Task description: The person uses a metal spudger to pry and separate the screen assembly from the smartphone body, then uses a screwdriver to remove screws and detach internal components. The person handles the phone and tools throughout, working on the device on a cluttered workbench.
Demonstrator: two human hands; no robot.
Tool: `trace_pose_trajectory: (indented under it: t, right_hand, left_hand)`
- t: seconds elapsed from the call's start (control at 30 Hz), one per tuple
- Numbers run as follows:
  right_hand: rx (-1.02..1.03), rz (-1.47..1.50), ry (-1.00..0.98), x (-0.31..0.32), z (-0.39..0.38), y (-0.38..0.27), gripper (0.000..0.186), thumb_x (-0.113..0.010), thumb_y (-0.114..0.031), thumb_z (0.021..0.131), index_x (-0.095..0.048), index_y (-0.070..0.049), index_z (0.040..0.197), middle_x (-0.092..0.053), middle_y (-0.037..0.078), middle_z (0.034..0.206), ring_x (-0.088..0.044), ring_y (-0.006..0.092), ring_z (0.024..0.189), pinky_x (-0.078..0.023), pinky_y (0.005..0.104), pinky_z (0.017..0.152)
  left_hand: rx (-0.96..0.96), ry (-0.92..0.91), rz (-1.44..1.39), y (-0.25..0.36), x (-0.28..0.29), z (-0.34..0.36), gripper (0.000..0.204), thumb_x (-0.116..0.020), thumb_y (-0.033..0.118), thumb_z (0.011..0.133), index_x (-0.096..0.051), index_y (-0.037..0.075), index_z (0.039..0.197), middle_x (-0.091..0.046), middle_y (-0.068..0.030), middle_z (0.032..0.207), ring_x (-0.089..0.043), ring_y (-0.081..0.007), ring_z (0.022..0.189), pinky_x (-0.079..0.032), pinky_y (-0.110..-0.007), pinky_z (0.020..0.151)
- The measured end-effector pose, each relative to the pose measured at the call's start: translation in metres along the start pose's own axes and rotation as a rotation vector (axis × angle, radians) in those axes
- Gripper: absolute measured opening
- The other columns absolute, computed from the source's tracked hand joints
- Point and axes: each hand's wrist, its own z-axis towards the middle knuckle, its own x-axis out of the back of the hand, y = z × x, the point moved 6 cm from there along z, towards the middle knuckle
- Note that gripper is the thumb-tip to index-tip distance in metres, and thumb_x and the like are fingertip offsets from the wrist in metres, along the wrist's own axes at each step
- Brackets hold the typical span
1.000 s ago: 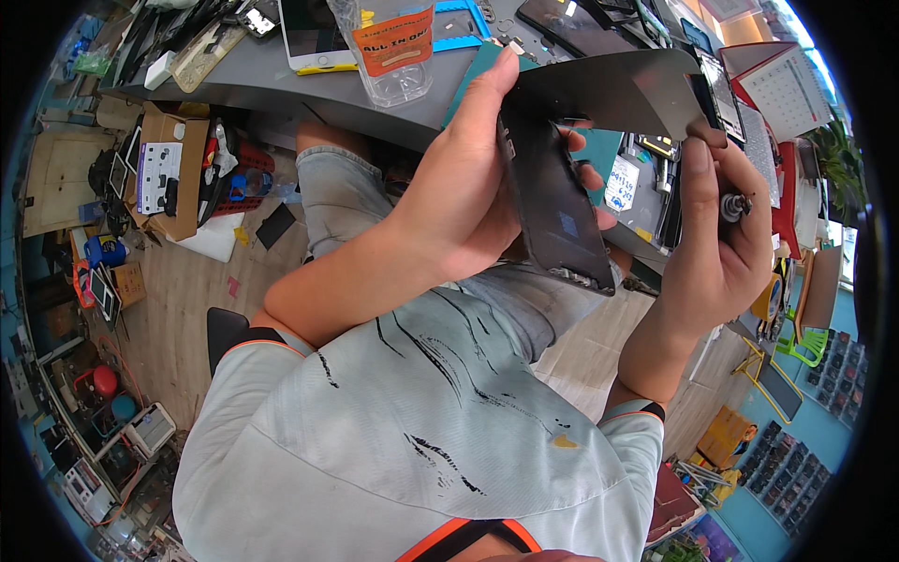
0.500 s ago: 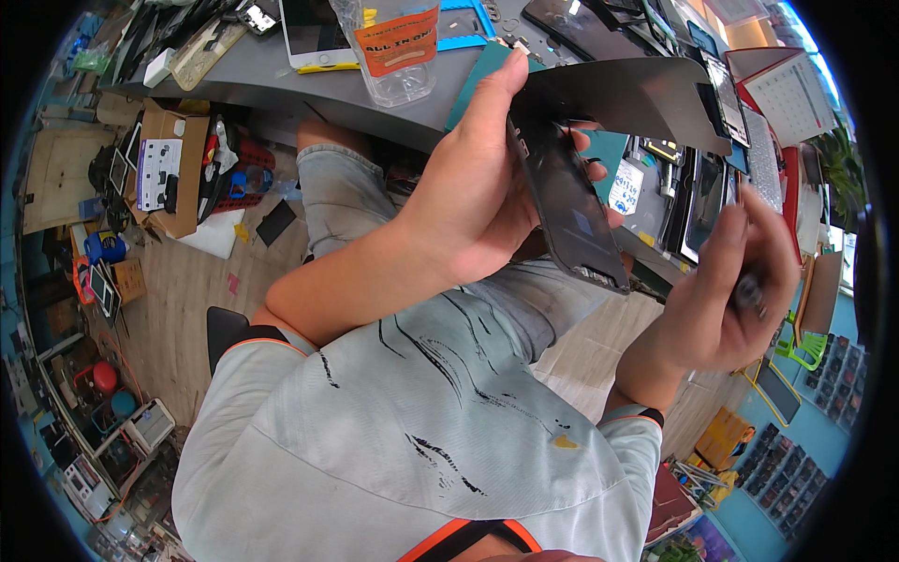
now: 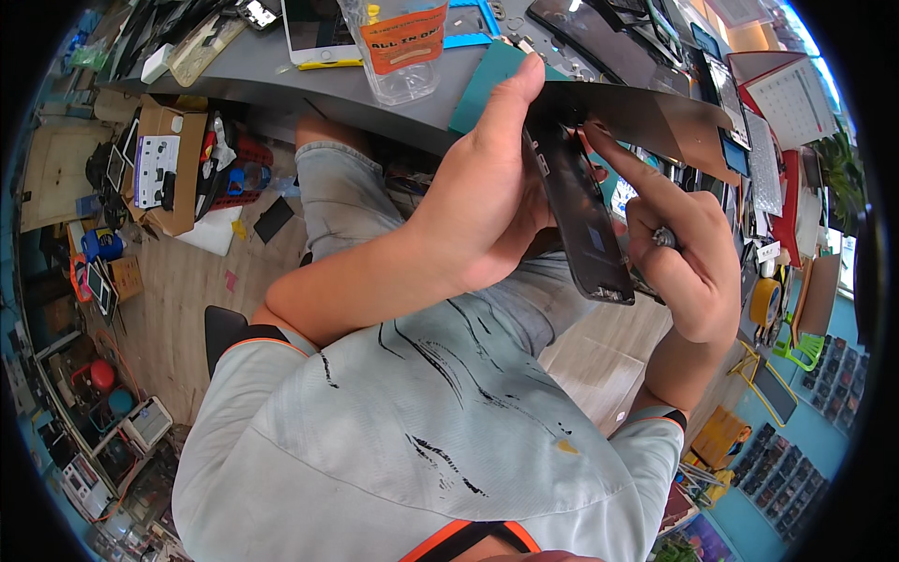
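My left hand [image 3: 478,206] grips a dark phone housing [image 3: 585,244] from its left side, thumb along the top. A thin dark panel [image 3: 665,112] stands out at an angle from its upper end, over the inner side. My right hand [image 3: 698,272] reaches in beneath the panel with the index finger stretched toward the housing's upper interior, the fingertip partly in shadow. Its other fingers are curled round a small dark metal tool [image 3: 663,239], mostly hidden in them. A teal mat [image 3: 478,98] lies on the desk behind my hands.
The grey desk [image 3: 262,80] holds a clear plastic cup with an orange label [image 3: 393,70], a white phone [image 3: 309,33], a blue frame [image 3: 468,37] and several devices. An open cardboard box [image 3: 183,173] stands low at the left. Boxes, a red folder and clutter crowd the right.
My right hand let go of the panel's right end, swung down, then came in under it with the index finger extended. The housing and panel shifted slightly right and down in my left hand.
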Motion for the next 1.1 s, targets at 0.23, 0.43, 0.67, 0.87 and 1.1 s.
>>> trace_pose_trajectory:
  t: [0.23, 0.43, 0.67, 0.87, 1.1]
  right_hand:
    - [-0.052, -0.059, -0.066, -0.004, 0.004, -0.004, 0.094, -0.055, -0.02, 0.068, -0.053, 0.013, 0.156, -0.046, 0.007, 0.058, -0.05, 0.0168, 0.052, -0.038, 0.03, 0.059]
    - [-0.081, -0.051, -0.085, -0.006, 0.006, -0.003, 0.094, -0.055, -0.02, 0.068, -0.053, 0.012, 0.156, -0.051, 0.01, 0.059, -0.054, 0.0194, 0.053, -0.042, 0.0313, 0.059]
    - [-0.082, -0.079, -0.09, -0.006, 0.01, -0.002, 0.095, -0.054, -0.024, 0.066, -0.055, 0.011, 0.155, -0.054, 0.009, 0.06, -0.056, 0.02, 0.055, -0.044, 0.0329, 0.06]
    - [-0.063, -0.06, -0.065, 0.005, 0.001, -0.01, 0.088, -0.061, -0.029, 0.07, -0.061, 0.013, 0.147, -0.051, 0.005, 0.06, -0.051, 0.0147, 0.053, -0.037, 0.0306, 0.057]
    - [0.107, 0.13, -0.033, 0.06, -0.037, 0.012, 0.071, -0.073, -0.035, 0.088, -0.066, 0.013, 0.141, -0.047, -0.008, 0.058, -0.039, -0.0002, 0.05, -0.021, 0.0245, 0.049]
  left_hand:
    - [-0.002, 0.02, 0.019, 0.001, -0.003, -0.004, 0.056, -0.05, 0.064, 0.112, -0.068, 0.011, 0.118, -0.072, 0.0006, 0.099, -0.072, -0.0107, 0.09, -0.065, -0.034, 0.076]
    - [0.001, 0.009, 0.017, 0.001, -0.003, -0.004, 0.055, -0.05, 0.063, 0.112, -0.068, 0.012, 0.12, -0.072, 0.0013, 0.101, -0.07, -0.01, 0.091, -0.062, -0.031, 0.076]
    - [-0.012, 0.004, 0.031, 0.001, -0.001, -0.003, 0.054, -0.051, 0.063, 0.112, -0.068, 0.013, 0.12, -0.072, 0.0019, 0.1, -0.07, -0.0102, 0.09, -0.062, -0.031, 0.077]
    - [0.032, -0.009, 0.002, 0.001, 0.001, -0.005, 0.058, -0.051, 0.064, 0.111, -0.068, 0.009, 0.119, -0.071, -0.0004, 0.098, -0.071, -0.0126, 0.09, -0.065, -0.036, 0.078]
    - [0.067, 0.062, -0.041, 0.007, 0.001, -0.008, 0.066, -0.052, 0.067, 0.109, -0.068, 0.004, 0.117, -0.068, -0.0052, 0.096, -0.071, -0.0206, 0.092, -0.067, -0.053, 0.08]
